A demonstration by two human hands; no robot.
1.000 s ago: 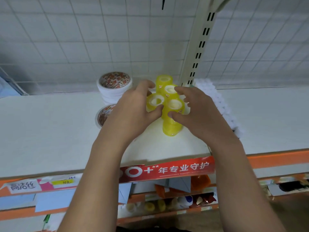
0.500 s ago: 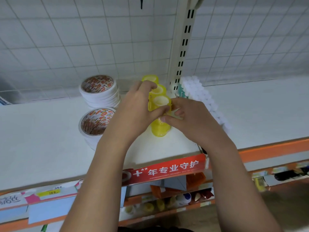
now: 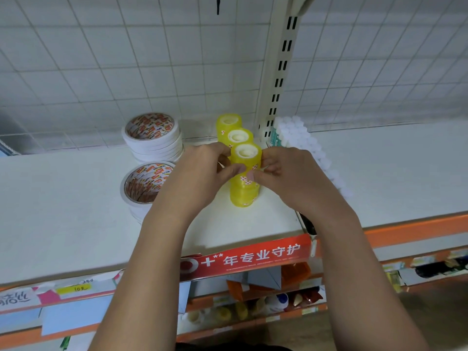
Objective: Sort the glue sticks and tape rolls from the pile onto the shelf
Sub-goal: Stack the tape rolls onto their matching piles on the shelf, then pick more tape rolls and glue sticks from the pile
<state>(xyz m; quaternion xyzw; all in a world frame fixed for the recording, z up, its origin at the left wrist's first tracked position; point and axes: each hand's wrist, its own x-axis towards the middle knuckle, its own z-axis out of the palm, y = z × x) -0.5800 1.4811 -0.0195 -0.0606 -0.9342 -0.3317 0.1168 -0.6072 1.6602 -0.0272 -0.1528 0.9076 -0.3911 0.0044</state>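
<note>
Three stacks of small yellow tape rolls stand in a line on the white shelf [image 3: 63,211]. The nearest stack [image 3: 245,193] is between my hands. My left hand [image 3: 202,173] grips its upper rolls from the left, thumb on the front. From the right, my right hand [image 3: 288,178] pinches the same stack with thumb and curled fingers. The two farther yellow stacks [image 3: 234,131] stand behind it, untouched. Two stacks of wide white tape rolls [image 3: 152,138] with orange-printed cores stand to the left. A row of white-capped glue sticks [image 3: 301,140] runs along the right.
A slotted upright post [image 3: 278,72] and a wire grid back panel [image 3: 126,59] close off the rear of the shelf. The front edge carries a red label strip [image 3: 253,257] and orange rail. A lower shelf [image 3: 253,305] holds mixed small goods.
The yellow stacks, loosely clustered one second ago, now stand in a straight line. Both hands have closed in on the nearest stack. The view has shifted slightly.
</note>
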